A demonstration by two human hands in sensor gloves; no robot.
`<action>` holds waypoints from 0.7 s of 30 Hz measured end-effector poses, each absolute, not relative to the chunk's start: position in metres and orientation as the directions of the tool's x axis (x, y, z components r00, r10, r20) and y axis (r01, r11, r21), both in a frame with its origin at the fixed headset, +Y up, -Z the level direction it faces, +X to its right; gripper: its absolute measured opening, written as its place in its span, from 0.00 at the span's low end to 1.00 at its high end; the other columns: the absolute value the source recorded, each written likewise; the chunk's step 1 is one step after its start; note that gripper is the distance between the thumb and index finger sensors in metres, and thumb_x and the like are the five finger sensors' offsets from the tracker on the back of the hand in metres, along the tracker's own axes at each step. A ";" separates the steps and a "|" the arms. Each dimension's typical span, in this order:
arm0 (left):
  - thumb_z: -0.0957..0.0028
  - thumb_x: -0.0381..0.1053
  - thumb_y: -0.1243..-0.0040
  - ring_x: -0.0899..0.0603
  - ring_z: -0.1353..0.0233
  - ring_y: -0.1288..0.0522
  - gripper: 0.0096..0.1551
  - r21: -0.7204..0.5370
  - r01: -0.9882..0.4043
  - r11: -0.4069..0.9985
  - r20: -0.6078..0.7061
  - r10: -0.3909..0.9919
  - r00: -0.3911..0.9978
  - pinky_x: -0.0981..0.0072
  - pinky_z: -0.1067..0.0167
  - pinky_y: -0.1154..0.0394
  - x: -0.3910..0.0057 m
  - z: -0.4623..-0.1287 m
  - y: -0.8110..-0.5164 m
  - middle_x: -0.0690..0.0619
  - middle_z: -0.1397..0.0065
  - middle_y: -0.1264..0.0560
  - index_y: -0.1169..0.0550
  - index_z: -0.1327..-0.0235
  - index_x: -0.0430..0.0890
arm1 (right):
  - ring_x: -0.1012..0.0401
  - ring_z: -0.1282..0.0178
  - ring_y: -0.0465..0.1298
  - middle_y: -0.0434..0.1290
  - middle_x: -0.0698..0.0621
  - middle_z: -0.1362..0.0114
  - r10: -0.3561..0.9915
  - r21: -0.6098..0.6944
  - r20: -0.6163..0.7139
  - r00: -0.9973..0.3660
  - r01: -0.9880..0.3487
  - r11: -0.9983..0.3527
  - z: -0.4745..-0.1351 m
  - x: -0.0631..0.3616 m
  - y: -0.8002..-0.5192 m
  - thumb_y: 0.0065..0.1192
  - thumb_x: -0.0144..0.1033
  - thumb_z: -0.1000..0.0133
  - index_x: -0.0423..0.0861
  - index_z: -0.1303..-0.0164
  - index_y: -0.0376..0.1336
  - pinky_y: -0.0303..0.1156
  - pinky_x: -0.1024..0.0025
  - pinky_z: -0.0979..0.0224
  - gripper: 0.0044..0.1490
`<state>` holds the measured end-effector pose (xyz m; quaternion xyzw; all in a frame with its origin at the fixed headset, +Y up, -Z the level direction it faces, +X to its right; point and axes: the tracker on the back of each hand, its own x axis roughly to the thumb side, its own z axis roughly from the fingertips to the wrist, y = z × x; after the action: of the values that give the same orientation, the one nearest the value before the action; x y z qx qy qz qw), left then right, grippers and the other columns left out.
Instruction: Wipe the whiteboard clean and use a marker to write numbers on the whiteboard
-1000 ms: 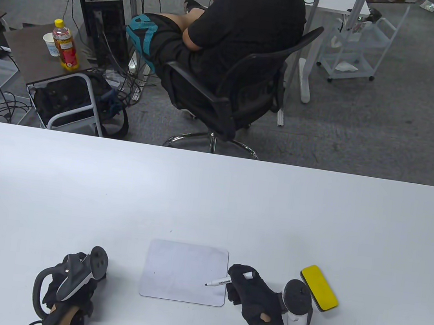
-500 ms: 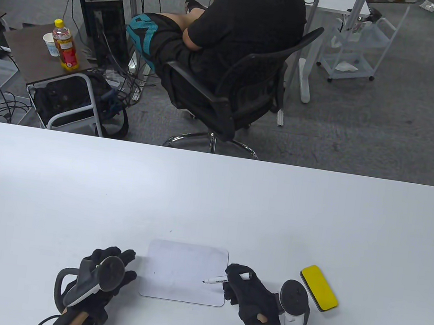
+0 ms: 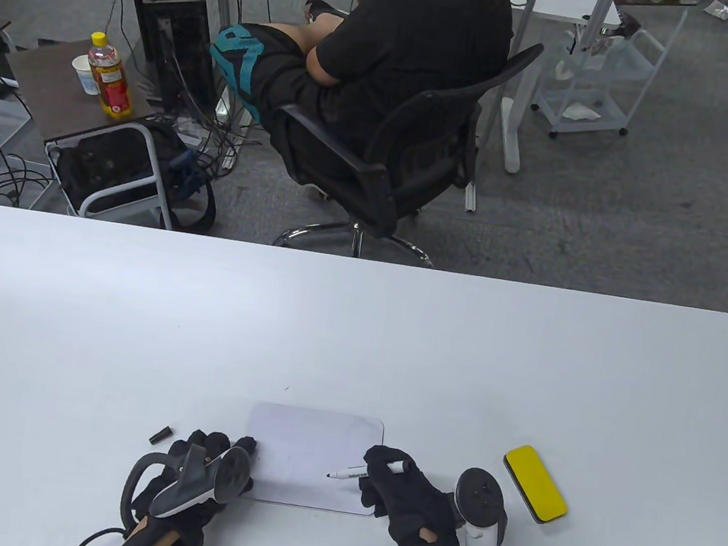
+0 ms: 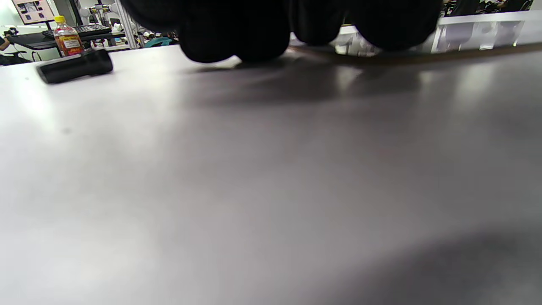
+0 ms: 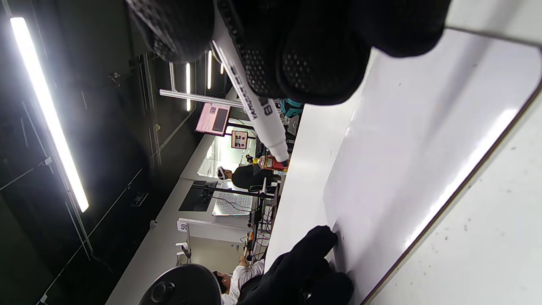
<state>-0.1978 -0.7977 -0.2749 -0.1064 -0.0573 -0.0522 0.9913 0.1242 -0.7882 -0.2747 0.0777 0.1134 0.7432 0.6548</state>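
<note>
A small blank whiteboard (image 3: 309, 445) lies flat near the table's front edge. My right hand (image 3: 386, 478) pinches a white marker (image 3: 349, 473) with its cap off. The tip points left, low over the board's lower middle; whether it touches I cannot tell. In the right wrist view the marker (image 5: 254, 101) runs out between my fingers above the whiteboard (image 5: 423, 140). My left hand (image 3: 220, 448) rests its fingertips (image 4: 237, 38) on the board's left edge. The black marker cap (image 3: 160, 434) lies loose on the table, left of that hand.
A yellow eraser (image 3: 535, 484) lies on the table right of my right hand. Beyond the table's far edge a person sits in an office chair (image 3: 412, 153). A drink bottle (image 3: 111, 77) stands on a side cart at the far left.
My left hand moved right and forward to the board's left edge, and the cap now lies on the table. My right hand carried the marker a little left over the board.
</note>
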 end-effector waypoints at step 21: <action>0.43 0.70 0.41 0.45 0.24 0.29 0.37 -0.240 0.054 0.969 0.113 -0.028 0.993 0.50 0.26 0.31 -0.205 -0.279 -0.797 0.56 0.24 0.28 0.31 0.20 0.63 | 0.50 0.43 0.80 0.76 0.38 0.35 0.910 0.228 -0.180 -0.375 -0.915 -0.332 -0.318 0.018 -0.808 0.62 0.44 0.35 0.44 0.27 0.60 0.75 0.53 0.41 0.30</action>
<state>-0.2051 -0.7972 -0.2786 -0.1223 -0.0547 -0.0206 0.9908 0.0183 -0.8080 -0.3182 -0.0096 0.1465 0.8161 0.5590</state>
